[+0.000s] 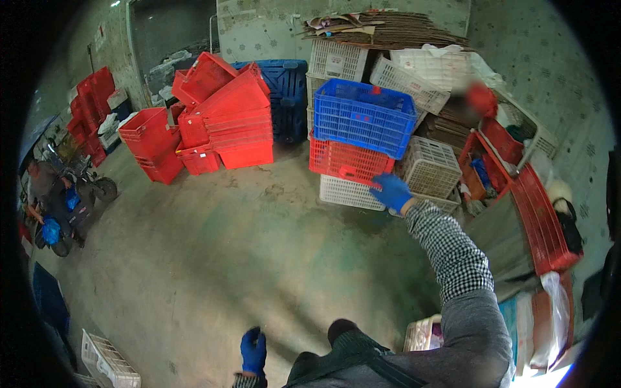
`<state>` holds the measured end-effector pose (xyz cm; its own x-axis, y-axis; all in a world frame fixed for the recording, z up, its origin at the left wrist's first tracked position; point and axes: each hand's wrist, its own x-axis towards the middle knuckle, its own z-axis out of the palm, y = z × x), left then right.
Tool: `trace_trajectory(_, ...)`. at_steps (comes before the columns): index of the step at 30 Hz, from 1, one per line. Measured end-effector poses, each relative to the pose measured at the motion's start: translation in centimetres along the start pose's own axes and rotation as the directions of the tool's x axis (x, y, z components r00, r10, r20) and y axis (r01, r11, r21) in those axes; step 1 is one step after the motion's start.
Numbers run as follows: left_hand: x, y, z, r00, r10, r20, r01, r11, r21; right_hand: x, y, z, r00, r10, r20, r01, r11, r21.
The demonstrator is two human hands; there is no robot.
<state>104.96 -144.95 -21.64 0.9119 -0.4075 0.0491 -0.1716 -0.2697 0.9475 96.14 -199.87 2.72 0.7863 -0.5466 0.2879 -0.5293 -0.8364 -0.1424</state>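
I had my right hand point(391, 192) gripping the red crate point(346, 162) (under the blue crate point(365, 116)), left hand point(253, 350) hanging loose, so lifting next probably needed both.

Both hands wear blue gloves: the right hand point(391, 192) touches a red lattice crate point(346, 161), the left hand point(253, 350) hangs low. The right sleeve point(451, 249) is a black-and-white check, giving way to plain grey higher up. On the red crate sits a bright blue lattice crate point(364, 116); under it lies a white crate point(349, 193). Cream-white baskets point(428, 167) stand beside them. Solid red bins point(236, 123) are stacked before a dark blue pallet point(284, 84). The floor point(226, 258) is mottled grey-green; the cardboard point(388, 29) on top is brown.
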Motion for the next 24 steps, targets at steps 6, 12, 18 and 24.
trace_trajectory(6, 23.1, 7.1, 15.0, 0.99, -0.044, 0.132, 0.026, 0.99, 0.139, 30.0, 19.7, 4.1, 0.974, -0.017, -0.224, -0.022, 0.985, -0.171)
trace_trajectory(12, 34.9, 4.0, 22.8, 0.747, -0.638, 0.188, 0.665, 0.725, -0.181, 46.3, 26.6, 8.6, 0.983, 0.171, -0.063, -0.177, 0.98, -0.096)
trace_trajectory(18, 48.7, 9.5, 34.5, 0.661, -0.608, 0.44, 0.75, 0.536, -0.388, 52.6, 25.3, 9.5, 0.997, -0.033, -0.067, 0.029, 0.998, -0.062)
trace_trajectory(24, 60.0, 19.4, 39.6, 0.684, -0.482, 0.547, 0.729, 0.475, -0.493, 61.6, 10.3, 0.3, 0.992, -0.027, 0.122, -0.028, 0.902, 0.431)
